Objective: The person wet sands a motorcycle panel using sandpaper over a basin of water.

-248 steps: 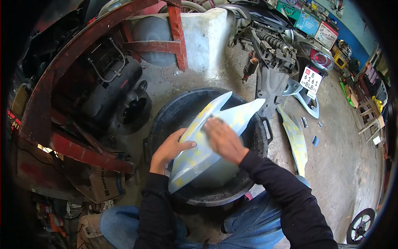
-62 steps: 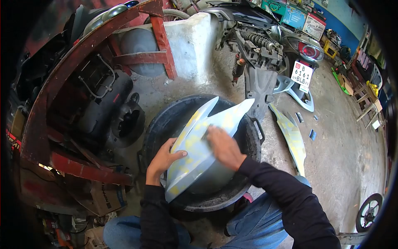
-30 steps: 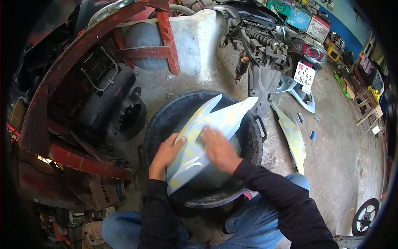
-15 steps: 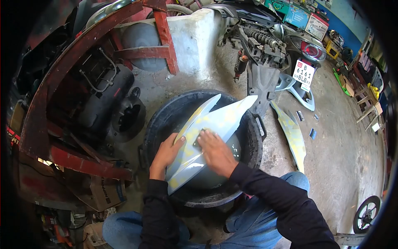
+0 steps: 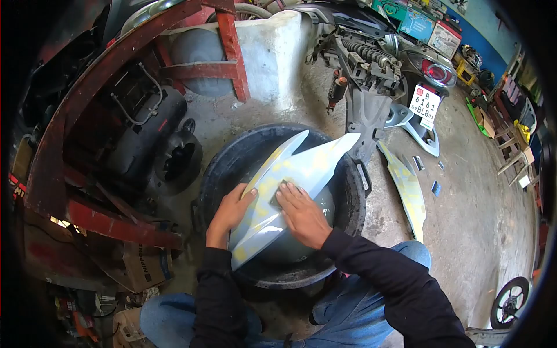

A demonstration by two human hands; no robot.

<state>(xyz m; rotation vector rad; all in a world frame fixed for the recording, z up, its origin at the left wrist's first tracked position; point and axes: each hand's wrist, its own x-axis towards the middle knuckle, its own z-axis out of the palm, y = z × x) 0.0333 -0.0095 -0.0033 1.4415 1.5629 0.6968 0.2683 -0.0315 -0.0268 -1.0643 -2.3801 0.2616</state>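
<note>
A pale blue-grey panel with yellow patches [image 5: 316, 165] lies slanted over a round black tub [image 5: 278, 284], which has cloudy water [image 5: 290, 249] in it. My left hand [image 5: 230, 213] grips the panel's left edge, thumb on top and the fingers partly hidden beyond the edge. On the middle of the panel, my right hand [image 5: 303, 214] presses a small dark pad [image 5: 282, 188] flat under its fingers. Only a bit of the pad shows at the fingertips.
A second yellow-patched panel [image 5: 406, 188] lies on the floor to the right, near small blue and dark pieces. Behind it stands a partly stripped motorcycle [image 5: 371, 75]. At left are a red wooden frame [image 5: 122, 223] and a black tank [image 5: 136, 142]. A wheel [image 5: 510, 303] is at lower right.
Since the earliest frame, my right hand has moved down the panel from its upper part to the middle. Its blur is gone now. My left hand keeps its hold on the left edge.
</note>
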